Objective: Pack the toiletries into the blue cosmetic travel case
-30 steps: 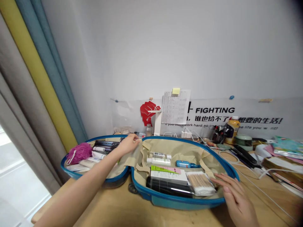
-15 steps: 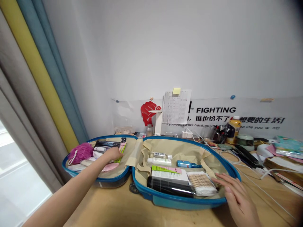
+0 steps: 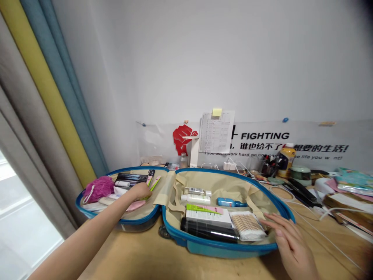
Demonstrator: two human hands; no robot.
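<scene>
An open suitcase [image 3: 230, 252] with a blue rim lies on the wooden table. My left hand [image 3: 142, 190] reaches into its left half, fingers closed around a pink and green packet [image 3: 155, 184]. Beside that hand are black items [image 3: 132, 177], a small white tube [image 3: 122, 183] and a purple bath puff [image 3: 100, 188]. My right hand [image 3: 291, 239] rests with spread fingers on the right rim, near a pack of cotton swabs [image 3: 248, 224]. The right half also holds a black cylinder [image 3: 210, 231], a white box [image 3: 208, 217], a blue bottle [image 3: 231, 202] and a white tube [image 3: 196, 199].
Behind and right of the suitcase are white cables [image 3: 326, 233], a yellow-labelled bottle [image 3: 286, 160], a green-lidded jar [image 3: 301, 175] and tissue packs [image 3: 355, 181]. Curtains [image 3: 55, 89] hang at the left. A wall banner [image 3: 265, 136] runs behind the table.
The pink and green packet at my left hand has shifted and turned, now standing apart from another strip beside it. My right hand stays on the rim.
</scene>
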